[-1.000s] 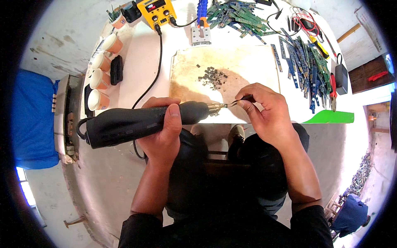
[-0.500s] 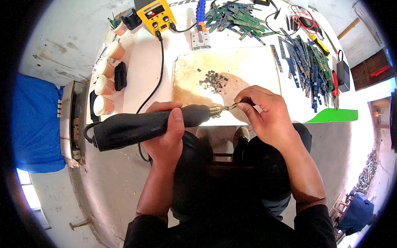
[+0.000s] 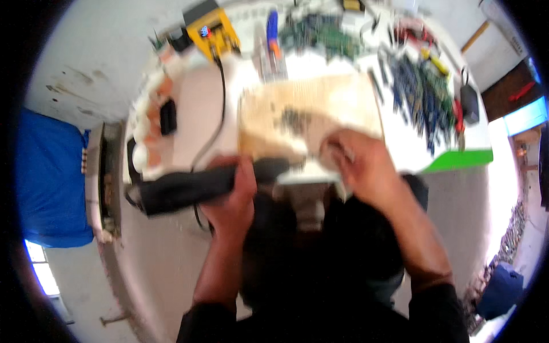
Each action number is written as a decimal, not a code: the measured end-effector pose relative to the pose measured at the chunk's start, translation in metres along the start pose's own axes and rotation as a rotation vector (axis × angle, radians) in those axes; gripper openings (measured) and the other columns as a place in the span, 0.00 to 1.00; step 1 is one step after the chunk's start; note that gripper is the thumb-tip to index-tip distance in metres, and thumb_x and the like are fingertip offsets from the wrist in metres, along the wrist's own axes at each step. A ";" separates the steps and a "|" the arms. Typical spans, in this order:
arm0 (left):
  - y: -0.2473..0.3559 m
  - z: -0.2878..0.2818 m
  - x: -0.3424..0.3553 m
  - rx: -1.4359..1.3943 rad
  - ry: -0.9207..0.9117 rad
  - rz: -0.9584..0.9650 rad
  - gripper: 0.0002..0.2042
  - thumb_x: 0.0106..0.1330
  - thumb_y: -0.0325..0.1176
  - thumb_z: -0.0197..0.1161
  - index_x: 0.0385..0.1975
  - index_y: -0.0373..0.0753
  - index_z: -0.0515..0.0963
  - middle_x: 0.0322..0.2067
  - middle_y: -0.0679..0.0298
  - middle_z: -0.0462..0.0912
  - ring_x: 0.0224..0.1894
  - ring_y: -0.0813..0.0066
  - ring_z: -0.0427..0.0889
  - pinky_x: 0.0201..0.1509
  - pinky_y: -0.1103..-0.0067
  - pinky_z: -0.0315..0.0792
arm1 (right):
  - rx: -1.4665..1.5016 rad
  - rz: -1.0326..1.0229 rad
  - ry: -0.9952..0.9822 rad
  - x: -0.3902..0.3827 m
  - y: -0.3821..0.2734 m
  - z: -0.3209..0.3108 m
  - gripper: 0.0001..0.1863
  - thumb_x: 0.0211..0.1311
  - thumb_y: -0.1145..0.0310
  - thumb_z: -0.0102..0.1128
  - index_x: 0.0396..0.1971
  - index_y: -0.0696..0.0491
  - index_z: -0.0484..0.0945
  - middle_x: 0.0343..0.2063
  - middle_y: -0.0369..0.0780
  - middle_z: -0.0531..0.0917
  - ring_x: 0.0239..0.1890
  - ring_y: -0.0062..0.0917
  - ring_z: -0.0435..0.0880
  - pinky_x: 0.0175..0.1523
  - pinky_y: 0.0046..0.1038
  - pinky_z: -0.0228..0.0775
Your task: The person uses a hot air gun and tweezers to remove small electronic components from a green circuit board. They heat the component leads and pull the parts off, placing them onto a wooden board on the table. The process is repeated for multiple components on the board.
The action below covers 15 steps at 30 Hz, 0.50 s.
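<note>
My left hand (image 3: pixel 233 191) is wrapped round the thick black handle of a hot air gun (image 3: pixel 186 188), which lies level with its nozzle pointing right. Facing that nozzle, my right hand (image 3: pixel 366 166) is closed in a pinch on slim dark tweezers (image 3: pixel 342 151); motion blur smears their tips. Both hands hover over the near edge of a stained cream board (image 3: pixel 343 97). A scatter of small black chips (image 3: pixel 293 120) lies on the board, just beyond my hands.
Strips of circuit board lie in a far pile (image 3: pixel 320 37) and a right-hand pile (image 3: pixel 420 94). Paper cups (image 3: pixel 147 154) line the left edge. A yellow control station (image 3: pixel 211 34) stands at the back, its black cable (image 3: pixel 222 108) running toward me. Pliers (image 3: pixel 459 117) lie at right.
The whole view has shifted and blurred with head motion. My right hand has turned slightly and its fingers have curled in; the left still grips the hot air gun.
</note>
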<state>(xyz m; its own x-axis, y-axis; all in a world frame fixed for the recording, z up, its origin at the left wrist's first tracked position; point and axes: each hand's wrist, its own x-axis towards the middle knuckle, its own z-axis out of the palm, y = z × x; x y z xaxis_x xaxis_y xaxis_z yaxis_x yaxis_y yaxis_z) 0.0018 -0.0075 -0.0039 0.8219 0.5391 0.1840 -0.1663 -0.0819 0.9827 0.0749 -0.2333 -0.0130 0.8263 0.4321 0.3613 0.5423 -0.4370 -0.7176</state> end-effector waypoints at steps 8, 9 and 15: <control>-0.002 -0.003 -0.002 0.016 -0.065 0.085 0.06 0.65 0.23 0.67 0.38 0.29 0.80 0.35 0.58 0.84 0.38 0.76 0.81 0.48 0.80 0.75 | 0.095 0.050 -0.049 0.007 -0.004 -0.003 0.07 0.60 0.81 0.64 0.37 0.57 0.80 0.34 0.48 0.83 0.37 0.49 0.83 0.41 0.39 0.75; -0.001 -0.003 -0.002 0.017 -0.060 0.083 0.06 0.65 0.23 0.67 0.38 0.29 0.80 0.35 0.58 0.84 0.38 0.76 0.81 0.48 0.80 0.75 | 0.093 0.047 -0.050 0.007 -0.004 -0.003 0.07 0.60 0.81 0.64 0.37 0.57 0.80 0.34 0.48 0.83 0.37 0.49 0.83 0.41 0.39 0.75; -0.003 -0.001 -0.002 0.022 -0.049 0.080 0.06 0.65 0.23 0.66 0.39 0.29 0.80 0.36 0.59 0.84 0.38 0.77 0.81 0.48 0.80 0.75 | 0.107 0.056 0.011 0.006 -0.003 -0.002 0.06 0.59 0.81 0.64 0.37 0.57 0.81 0.34 0.48 0.84 0.37 0.49 0.83 0.41 0.39 0.75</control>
<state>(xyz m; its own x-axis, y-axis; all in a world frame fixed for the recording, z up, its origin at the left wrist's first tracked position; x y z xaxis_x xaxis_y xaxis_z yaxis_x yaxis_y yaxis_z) -0.0001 -0.0072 -0.0072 0.8319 0.4890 0.2623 -0.2210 -0.1416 0.9650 0.0783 -0.2310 -0.0072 0.8570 0.4001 0.3248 0.4760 -0.3731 -0.7964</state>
